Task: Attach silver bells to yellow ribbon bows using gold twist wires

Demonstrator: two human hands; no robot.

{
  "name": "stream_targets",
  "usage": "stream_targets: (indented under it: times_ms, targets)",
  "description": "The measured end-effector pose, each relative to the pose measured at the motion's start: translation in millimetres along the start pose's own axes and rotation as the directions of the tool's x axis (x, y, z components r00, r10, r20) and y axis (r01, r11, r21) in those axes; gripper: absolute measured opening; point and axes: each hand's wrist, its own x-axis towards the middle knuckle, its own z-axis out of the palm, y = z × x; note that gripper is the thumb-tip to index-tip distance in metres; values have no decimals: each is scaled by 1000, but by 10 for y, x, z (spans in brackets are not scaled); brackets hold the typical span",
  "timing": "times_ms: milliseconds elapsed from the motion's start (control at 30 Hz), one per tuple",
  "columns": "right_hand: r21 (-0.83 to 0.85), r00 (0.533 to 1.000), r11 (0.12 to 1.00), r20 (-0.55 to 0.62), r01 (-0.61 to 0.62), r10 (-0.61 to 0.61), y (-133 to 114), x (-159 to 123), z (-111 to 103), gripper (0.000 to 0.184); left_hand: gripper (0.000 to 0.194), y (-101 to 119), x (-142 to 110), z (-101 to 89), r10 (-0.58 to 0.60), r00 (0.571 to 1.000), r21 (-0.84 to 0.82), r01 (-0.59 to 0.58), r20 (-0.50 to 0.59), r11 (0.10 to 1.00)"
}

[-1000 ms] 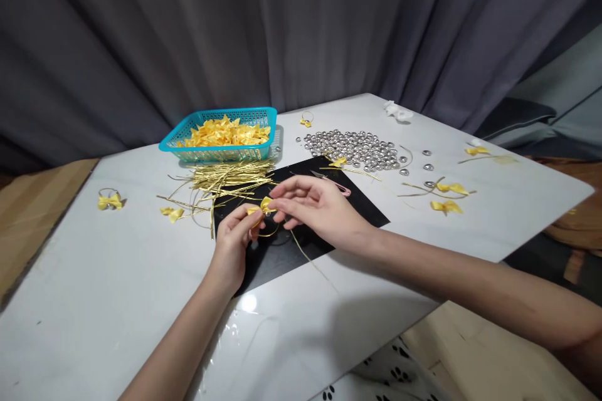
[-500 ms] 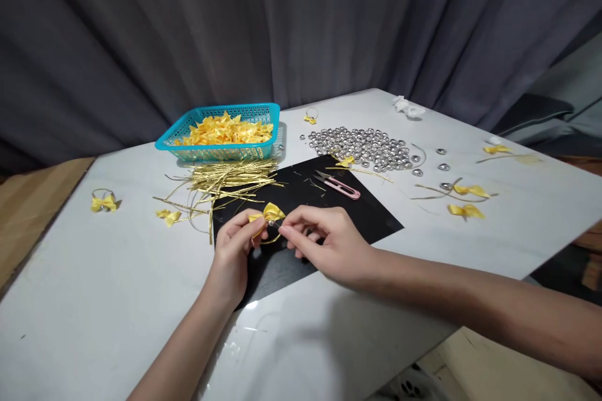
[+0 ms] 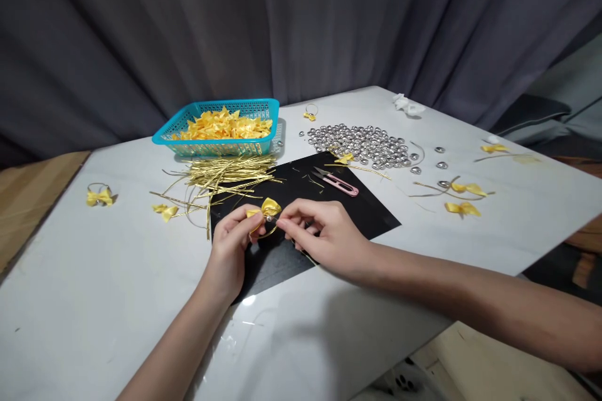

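Observation:
Over the black sheet (image 3: 263,276), my left hand (image 3: 232,244) pinches a yellow ribbon bow (image 3: 271,206) between thumb and fingers. A small silver bell-like piece (image 3: 268,218) sits at the bow's middle, and a gold wire (image 3: 269,232) curves below it. Close on the right, the thumb and forefinger of my right hand (image 3: 324,232) are pinched on a thin wire beside the bow. A wire end also shows under that hand. Pink thread snips (image 3: 345,187) lie on the sheet beyond my right hand.
Behind stands a blue basket (image 3: 157,136) of yellow bows. Gold wires (image 3: 226,175) are heaped before it, and silver bells (image 3: 362,143) are spread to the right. Loose bows (image 3: 463,208) lie at both sides on the white table (image 3: 94,288). A crumpled white tissue (image 3: 407,106) is far back.
Both hands keep their pinch on the bow and wire, with only a slight shift. A wire end now shows below my right hand. The whole view has moved a little.

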Motion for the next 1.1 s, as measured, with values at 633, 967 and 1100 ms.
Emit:
stream_targets:
  times_ms: [633,967,1100]
  targets:
    - [-36,999,999,45,29,-27,28,15,-48,14,15,-21,-7,-18,-2,1000,-3,2,5,1000]
    - [-30,1000,1000,6,6,-5,49,18,-13,12,16,-11,-3,9,-9,1000,-1,9,-11,1000]
    - [-79,999,996,13,53,-52,55,24,-24,12,16,-8,-2,8,-5,1000,5,5,-6,1000]
